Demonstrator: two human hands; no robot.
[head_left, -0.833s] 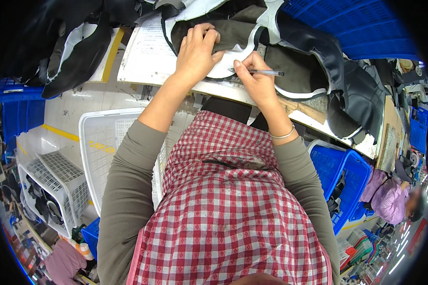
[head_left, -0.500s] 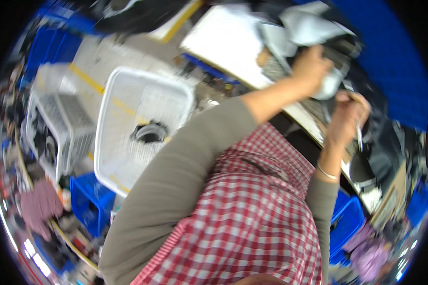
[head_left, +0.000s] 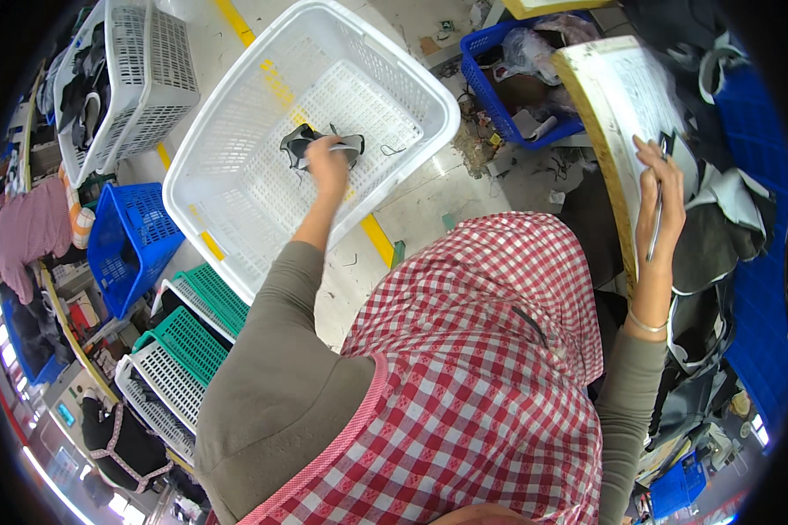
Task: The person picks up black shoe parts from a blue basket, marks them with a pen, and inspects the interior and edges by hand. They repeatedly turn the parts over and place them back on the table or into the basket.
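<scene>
Below, left hand (head_left: 328, 164) grips floppy black-grey fabric piece (head_left: 311, 144) inside perforated white basket (head_left: 236, 188); right hand (head_left: 661, 197) pinches slim pen (head_left: 655, 229).

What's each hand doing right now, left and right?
Left hand: closed on a black-and-grey fabric piece over the white basket.
Right hand: closed, holding a pen.

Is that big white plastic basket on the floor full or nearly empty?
Nearly empty. The white slatted plastic basket shows bare floor slats all over; only one black and grey fabric piece is there, under the left hand.
</scene>
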